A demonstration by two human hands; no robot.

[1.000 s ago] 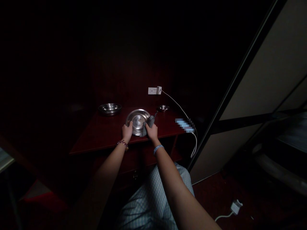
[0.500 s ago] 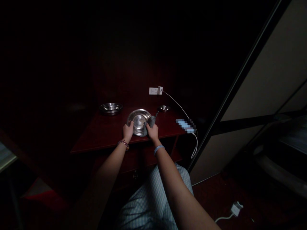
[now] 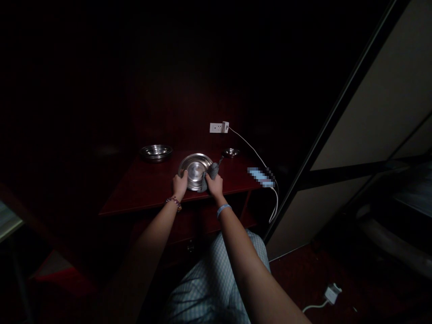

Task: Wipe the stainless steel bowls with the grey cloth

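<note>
A round stainless steel plate (image 3: 195,170) lies on the dark red wooden table (image 3: 141,189), tilted slightly towards me. My left hand (image 3: 180,185) grips the plate's near left rim. My right hand (image 3: 214,184) is closed on a grey cloth (image 3: 212,171), pressing it against the plate's right side. The cloth hides that part of the rim. A bracelet circles my left wrist, and a pale blue band circles my right.
A steel bowl (image 3: 156,152) stands left of the plate, and a small steel dish (image 3: 231,152) behind it. A white cable runs from a wall socket (image 3: 216,128) to a pixelated phone (image 3: 260,177). A tall beige panel (image 3: 364,99) rises on the right.
My hands, the cloth and the plate stay nearly where they were. Only the view shifts slightly.
</note>
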